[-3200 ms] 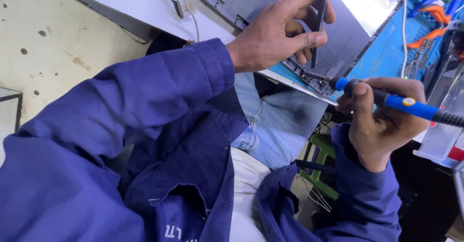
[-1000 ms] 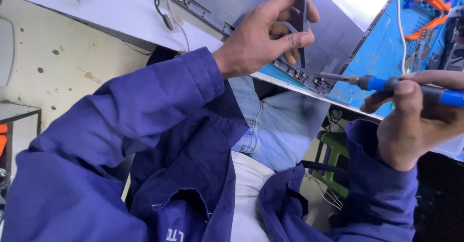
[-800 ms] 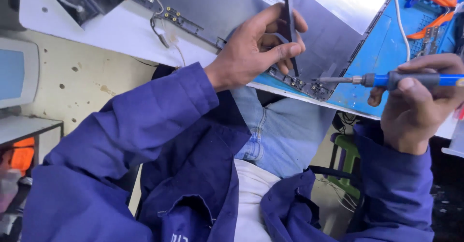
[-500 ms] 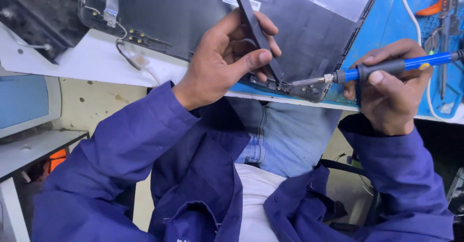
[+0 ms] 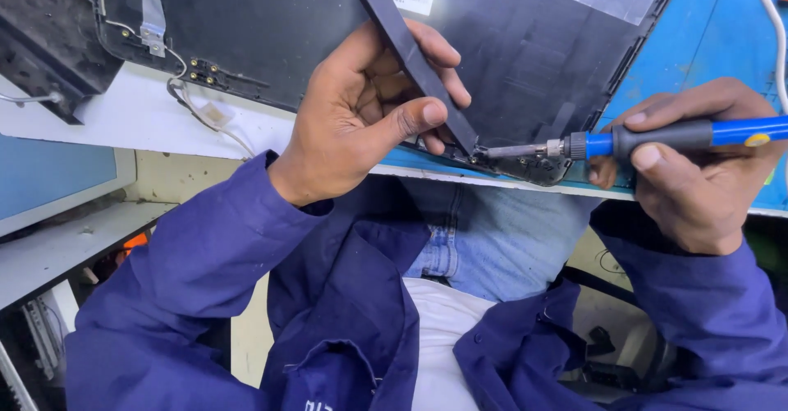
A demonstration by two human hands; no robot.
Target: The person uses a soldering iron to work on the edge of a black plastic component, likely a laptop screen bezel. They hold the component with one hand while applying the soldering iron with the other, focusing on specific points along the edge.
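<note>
The left hand is clamped on a thin dark strip, thumb and fingers pinching it where it meets the lower corner of the dark laptop lid. The lid lies face down at the near edge of the table, its corner hanging just over the white front edge. The right hand is wrapped tight around a blue-handled screwdriver, whose metal tip touches the hinge bracket just beside the strip's lower end. To do this well, I judge the tip should sit square in its seat and the shaft stay in line with it, with the left hand steadying the strip. A loose cable trails near the lid's far-left corner, well apart from the tip.
</note>
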